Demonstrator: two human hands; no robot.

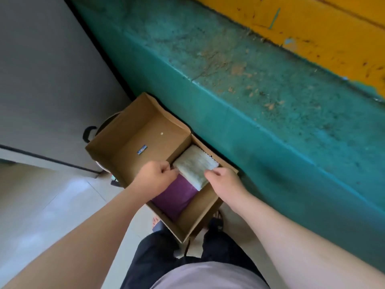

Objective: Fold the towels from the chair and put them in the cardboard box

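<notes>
One head-worn wide-angle view looks steeply down from above the person's own chest and legs. It faces the box (133, 140) on the floor (41, 205) beside the green ledge (250, 105), close enough that both forearms fill the lower frame.

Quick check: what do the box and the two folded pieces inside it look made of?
Box: plain brown cardboard, matte, with creased flaps. Pale towel: soft ribbed or terry-like cloth, probably cotton. Purple towel: smoother matte fabric, weave too blurred to tell.
</notes>
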